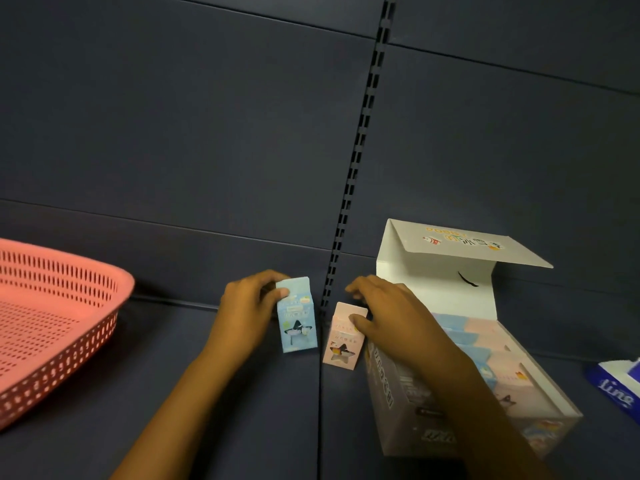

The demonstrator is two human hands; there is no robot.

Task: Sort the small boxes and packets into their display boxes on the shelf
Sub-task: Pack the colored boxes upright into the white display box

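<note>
A small light-blue box (298,323) stands upright on the dark shelf, and my left hand (247,311) grips its top between thumb and fingers. Just to its right stands a small pink box (343,344), tilted slightly; my right hand (388,315) holds its upper edge with the thumb on its front. To the right sits a white display box (401,400) with its lid (460,245) folded up and back. Several blue and pink small boxes lie packed inside it. My right forearm crosses over the display box's left side.
A pink perforated plastic basket (52,306) sits at the left on the shelf. A blue tissue pack (616,386) lies at the far right edge. The dark back panel with a slotted upright (360,140) rises behind.
</note>
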